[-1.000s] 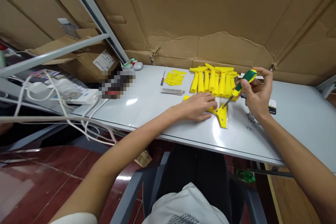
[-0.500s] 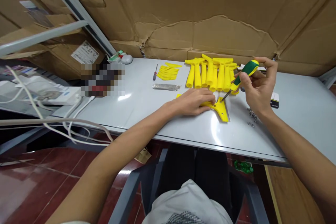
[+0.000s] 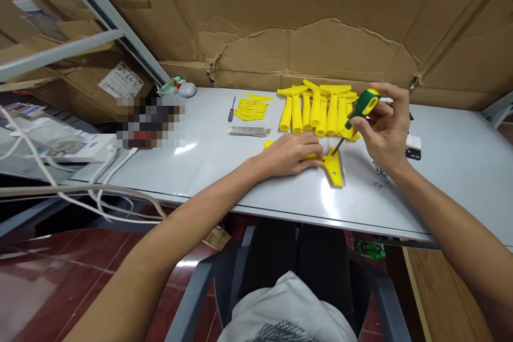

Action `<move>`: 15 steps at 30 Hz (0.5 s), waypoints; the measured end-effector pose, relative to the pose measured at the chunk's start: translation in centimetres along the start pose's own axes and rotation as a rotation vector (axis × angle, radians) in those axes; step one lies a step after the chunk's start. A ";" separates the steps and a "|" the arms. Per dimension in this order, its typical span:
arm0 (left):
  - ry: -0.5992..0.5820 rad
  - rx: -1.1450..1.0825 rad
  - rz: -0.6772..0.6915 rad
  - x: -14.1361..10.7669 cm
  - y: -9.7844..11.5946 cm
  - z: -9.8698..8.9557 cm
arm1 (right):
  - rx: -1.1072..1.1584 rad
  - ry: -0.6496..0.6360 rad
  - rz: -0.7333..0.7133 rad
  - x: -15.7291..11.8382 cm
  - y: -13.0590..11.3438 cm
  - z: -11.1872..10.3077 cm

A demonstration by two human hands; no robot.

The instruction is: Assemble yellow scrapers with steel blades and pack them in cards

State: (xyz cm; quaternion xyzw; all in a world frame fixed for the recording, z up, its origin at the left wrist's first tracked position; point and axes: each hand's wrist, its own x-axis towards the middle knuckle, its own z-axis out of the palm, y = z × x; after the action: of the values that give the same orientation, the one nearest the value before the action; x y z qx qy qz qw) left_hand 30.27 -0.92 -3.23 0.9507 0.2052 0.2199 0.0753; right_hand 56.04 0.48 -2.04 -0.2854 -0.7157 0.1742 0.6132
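My left hand (image 3: 294, 154) is closed round the handle of a yellow scraper (image 3: 333, 171) that lies flat on the table, a thin metal blade showing along its wide head. In my right hand (image 3: 387, 128) is a green and yellow screwdriver (image 3: 363, 107), held tilted with its tip down on the scraper's head. Behind my hands lies a pile of yellow scraper handles (image 3: 316, 109). Just left of my right wrist are several small screws (image 3: 379, 171) on the table.
Yellow strips (image 3: 251, 108), metal blades (image 3: 249, 131) and a small screwdriver (image 3: 231, 109) lie left of the pile. A black and white card (image 3: 413, 147) is at right. White cables (image 3: 100, 187) hang over the left edge. Cardboard (image 3: 340, 10) stands behind the table (image 3: 460, 187).
The screwdriver has come more upright, and its handle has turned in my right hand. My left hand stays on the scraper. The whole view has shifted slightly.
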 end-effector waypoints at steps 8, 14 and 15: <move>0.060 0.025 0.023 0.1 0.7 1.0 | -0.012 -0.130 -0.025 0.5 -0.9 -0.5; 0.094 0.035 0.036 0.1 0.6 1.1 | 0.174 -0.142 0.051 0.9 -1.6 -0.5; 0.090 0.035 0.032 0.1 0.6 1.1 | 0.174 -0.109 0.050 0.9 -1.6 -0.6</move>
State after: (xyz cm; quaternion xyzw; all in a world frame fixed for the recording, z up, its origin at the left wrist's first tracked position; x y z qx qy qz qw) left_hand 31.07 -1.49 -4.06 0.9441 0.1970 0.2602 0.0458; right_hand 56.23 -0.25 -0.31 -0.2388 -0.7227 0.2662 0.5914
